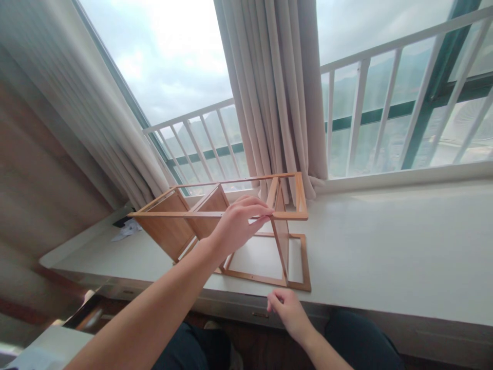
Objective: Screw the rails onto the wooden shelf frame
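Note:
A wooden shelf rack (304,262) lies on its side on the white window-side counter. Its brown frame stands up from the surface, with several boards set across between the rails. My left hand (242,218) reaches over the rack from the left. Thumb and fingertips come together at the upper front rail, right where a cross board meets it. Anything small between those fingertips is too hidden to name. Below the rack, my right hand (287,308) is curled closed just in front of the counter edge, apart from the wood. Whatever it may hold is hidden.
Papers and a dark item (129,228) lie on the counter (385,246) behind the rack's left end. Grey curtains (269,92) hang behind, beside windows with a white railing (358,113). Drawers line the counter's front, close to my knees. A white surface (50,349) stands at lower left.

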Motion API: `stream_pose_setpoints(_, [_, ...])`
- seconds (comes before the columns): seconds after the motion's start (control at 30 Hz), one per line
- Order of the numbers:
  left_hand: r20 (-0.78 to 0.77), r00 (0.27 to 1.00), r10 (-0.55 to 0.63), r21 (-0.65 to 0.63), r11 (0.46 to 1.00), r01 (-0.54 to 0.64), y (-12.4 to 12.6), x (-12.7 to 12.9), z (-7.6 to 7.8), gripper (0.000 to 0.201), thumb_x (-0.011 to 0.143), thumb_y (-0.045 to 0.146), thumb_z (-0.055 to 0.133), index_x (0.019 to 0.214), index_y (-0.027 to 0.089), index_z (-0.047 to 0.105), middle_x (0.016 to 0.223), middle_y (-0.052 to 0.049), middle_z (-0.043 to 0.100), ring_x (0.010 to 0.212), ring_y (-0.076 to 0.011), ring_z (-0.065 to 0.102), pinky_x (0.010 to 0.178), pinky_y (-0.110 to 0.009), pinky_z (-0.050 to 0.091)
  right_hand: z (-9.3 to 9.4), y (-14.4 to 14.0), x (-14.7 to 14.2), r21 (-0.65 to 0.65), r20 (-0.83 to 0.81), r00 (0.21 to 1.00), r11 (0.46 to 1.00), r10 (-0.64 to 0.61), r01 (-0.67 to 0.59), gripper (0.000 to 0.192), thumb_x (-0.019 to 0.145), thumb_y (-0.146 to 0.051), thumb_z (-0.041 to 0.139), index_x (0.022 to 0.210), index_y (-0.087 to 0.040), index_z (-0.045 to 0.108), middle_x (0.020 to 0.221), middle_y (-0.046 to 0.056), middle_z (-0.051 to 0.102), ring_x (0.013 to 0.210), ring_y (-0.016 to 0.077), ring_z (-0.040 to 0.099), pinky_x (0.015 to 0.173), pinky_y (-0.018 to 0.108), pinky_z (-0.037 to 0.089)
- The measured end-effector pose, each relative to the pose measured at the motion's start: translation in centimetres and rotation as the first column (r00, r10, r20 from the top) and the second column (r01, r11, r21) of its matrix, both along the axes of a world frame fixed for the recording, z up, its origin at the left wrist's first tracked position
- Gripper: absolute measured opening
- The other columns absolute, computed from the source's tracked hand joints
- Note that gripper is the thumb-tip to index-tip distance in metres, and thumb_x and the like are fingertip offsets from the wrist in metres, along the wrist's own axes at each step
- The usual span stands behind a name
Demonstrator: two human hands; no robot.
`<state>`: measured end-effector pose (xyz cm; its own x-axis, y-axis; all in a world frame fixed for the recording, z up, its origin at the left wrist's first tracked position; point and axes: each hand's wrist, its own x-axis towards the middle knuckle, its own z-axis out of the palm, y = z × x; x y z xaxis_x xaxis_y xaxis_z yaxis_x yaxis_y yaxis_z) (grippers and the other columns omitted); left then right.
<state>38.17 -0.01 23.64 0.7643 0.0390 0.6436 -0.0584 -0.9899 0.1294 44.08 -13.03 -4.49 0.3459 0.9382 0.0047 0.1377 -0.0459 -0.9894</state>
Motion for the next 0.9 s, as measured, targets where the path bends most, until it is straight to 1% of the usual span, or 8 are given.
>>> stream_pose_setpoints(0.17, [0.001,1.000,0.019,-0.017,1.000,-0.019,-0.4,0.0,0.3,0.011,0.094,0.017,0.073,0.094,0.023,0.082,0.096,-0.005,0.081,0.092,-0.0172,0.072,0.088,-0.032,0.059,0.0,-0.3,0.2,0.013,-0.004,1.000,1.000,0.001,-0.001,0.047,0.092,-0.049,0.049,0.059,-0.019,0.062,0.061,0.001,0.057,0.068,0.0185,0.055,0.072,0.031,0.038])
stream_pose_setpoints(0.27, [0.020,1.000,0.017,0.016,1.000,-0.017,-0.7,-0.1,0.3,0.013,0.095,0.018,0.071,0.090,0.023,0.082,0.094,-0.005,0.080,0.090,-0.0167,0.071,0.086,-0.032,0.058,0.0,-0.5,0.4,0.024,-0.003,1.000,1.000,-0.002,0.002,0.046,0.092,-0.049,0.049,0.059,-0.019,0.062,0.061,0.001,0.056,0.068,0.0186,0.055,0.072,0.031,0.038])
stream_pose_setpoints(0.43, [0.025,1.000,-0.005,0.047,0.999,0.004,-0.6,0.0,0.4,0.014,0.097,0.019,0.069,0.092,0.022,0.082,0.095,-0.006,0.081,0.091,-0.0165,0.071,0.087,-0.032,0.058,0.3,-1.2,0.8,0.036,0.008,1.000,0.999,-0.013,0.012,0.046,0.092,-0.050,0.048,0.059,-0.019,0.061,0.060,0.000,0.054,0.066,0.0183,0.053,0.071,0.031,0.037])
stream_pose_setpoints(0.63, [-0.046,0.999,0.012,0.010,1.000,-0.011,-0.3,-0.2,0.3,0.014,0.098,0.021,0.069,0.100,0.023,0.083,0.099,-0.006,0.081,0.094,-0.0165,0.072,0.090,-0.032,0.057,0.4,-2.1,1.3,0.050,0.034,0.999,0.999,0.004,-0.005,0.047,0.092,-0.050,0.048,0.058,-0.019,0.061,0.061,0.001,0.057,0.069,0.0187,0.055,0.074,0.031,0.038])
stream_pose_setpoints(0.73, [-0.043,0.998,0.039,0.007,0.999,-0.039,-0.6,-0.6,0.1,0.018,0.099,0.020,0.066,0.105,0.024,0.083,0.099,-0.006,0.080,0.094,-0.0160,0.071,0.090,-0.032,0.056,0.1,-2.6,1.5,0.052,0.043,0.999,0.999,0.015,-0.017,0.047,0.091,-0.050,0.049,0.058,-0.019,0.062,0.060,0.001,0.056,0.068,0.0182,0.054,0.074,0.031,0.038])
stream_pose_setpoints(0.83, [-0.044,0.996,0.079,0.025,0.997,-0.078,-1.3,-1.1,0.0,0.025,0.098,0.018,0.065,0.116,0.024,0.081,0.103,-0.006,0.079,0.096,-0.0169,0.070,0.092,-0.033,0.056,-0.2,-3.3,1.7,0.053,0.045,0.999,0.998,0.025,-0.028,0.048,0.091,-0.051,0.050,0.057,-0.019,0.062,0.060,0.000,0.056,0.068,0.0181,0.054,0.073,0.031,0.039])
stream_pose_setpoints(0.9, [-0.042,0.993,0.113,0.044,0.993,-0.112,-1.8,-1.5,0.1,0.033,0.095,0.017,0.067,0.126,0.025,0.077,0.110,-0.006,0.078,0.102,-0.0186,0.069,0.097,-0.037,0.055,-0.3,-3.7,1.7,0.052,0.035,0.999,0.998,0.028,-0.030,0.049,0.090,-0.053,0.051,0.057,-0.019,0.062,0.059,0.000,0.055,0.067,0.0178,0.054,0.073,0.031,0.040])
